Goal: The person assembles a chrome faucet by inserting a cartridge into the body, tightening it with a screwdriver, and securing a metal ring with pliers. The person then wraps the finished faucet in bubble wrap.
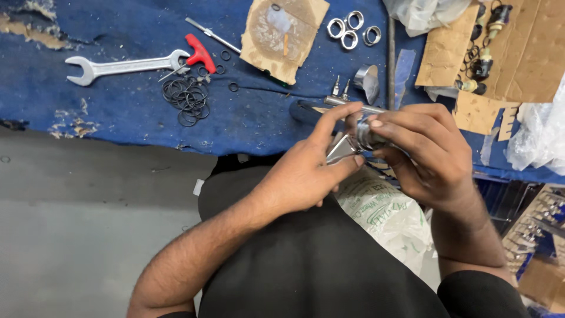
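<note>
A worn blue cloth-covered workbench [118,112] carries a silver open-ended steel spanner [126,66], a red T-handled key [199,54], a heap of thin black rubber rings [188,97], torn brown cardboard pieces [282,36] and four shiny metal nuts [353,29].

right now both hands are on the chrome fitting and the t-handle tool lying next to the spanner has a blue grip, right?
Not quite: the T-handle tool has a red grip, not blue; blue is the cloth under it. The head view shows it lying by the spanner, and the left hand and right hand are both on the chrome fitting.
</note>
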